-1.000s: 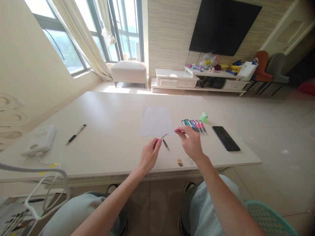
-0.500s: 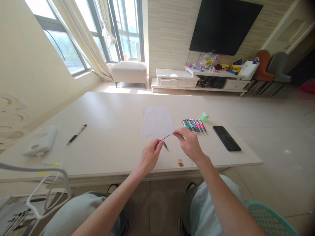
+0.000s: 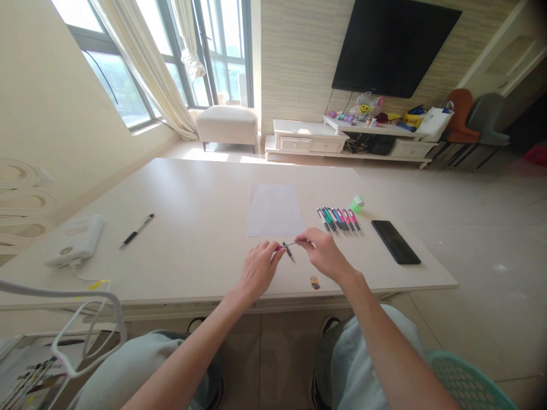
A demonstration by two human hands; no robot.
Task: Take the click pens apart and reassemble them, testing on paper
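My left hand (image 3: 259,270) is closed around a pink pen barrel (image 3: 278,248), mostly hidden by the fingers. Out of its right end runs a thin dark pen refill (image 3: 291,244), whose other end my right hand (image 3: 323,254) pinches between thumb and fingertips. Below the refill, a dark pointed pen part (image 3: 289,254) lies on the white table (image 3: 192,228). Just beyond the hands is a white sheet of paper (image 3: 274,209). Several pens (image 3: 339,220) in pink, blue, green and white lie side by side, right of the paper.
A black phone (image 3: 396,242) and a small green-and-white container (image 3: 356,204) are on the right. At left lie a black-and-white pen (image 3: 137,230) and a white power bank (image 3: 77,240) with a cable. A cartoon sticker (image 3: 315,282) is near the front edge.
My right hand has come down and slightly left, so the refill now lies nearly level instead of slanting up. The left hand has turned a little, covering more of the barrel.
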